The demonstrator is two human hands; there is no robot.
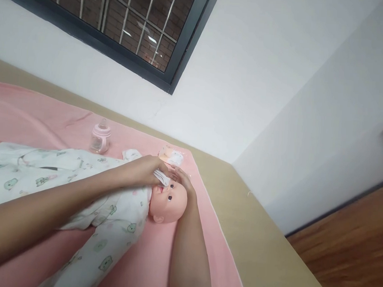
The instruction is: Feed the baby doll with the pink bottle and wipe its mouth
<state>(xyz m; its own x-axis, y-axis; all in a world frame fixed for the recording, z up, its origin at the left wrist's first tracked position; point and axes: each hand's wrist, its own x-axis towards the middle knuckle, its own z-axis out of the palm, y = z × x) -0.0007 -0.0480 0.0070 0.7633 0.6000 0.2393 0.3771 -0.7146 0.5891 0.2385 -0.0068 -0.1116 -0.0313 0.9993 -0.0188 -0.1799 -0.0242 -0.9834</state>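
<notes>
A baby doll (pixel 172 204) lies on its back, its bare head to the right and its body in a white suit with green animal prints. Reaching in from the left, my left hand (pixel 147 169) pinches a folded white wipe (pixel 162 177) against the doll's cheek, near the mouth. My right hand (pixel 186 184) comes up from below and cups the crown and far side of the doll's head. Its fingertips are close to those of my left hand and partly hidden.
A pink baby bottle (pixel 100 138) stands beyond the doll's body. Past the head lies a small soft packet (pixel 170 155), orange and white. A pink sheet (pixel 153 253) covers part of the wooden surface (pixel 251 232). Behind are a white wall and a dark-framed window (pixel 169 80).
</notes>
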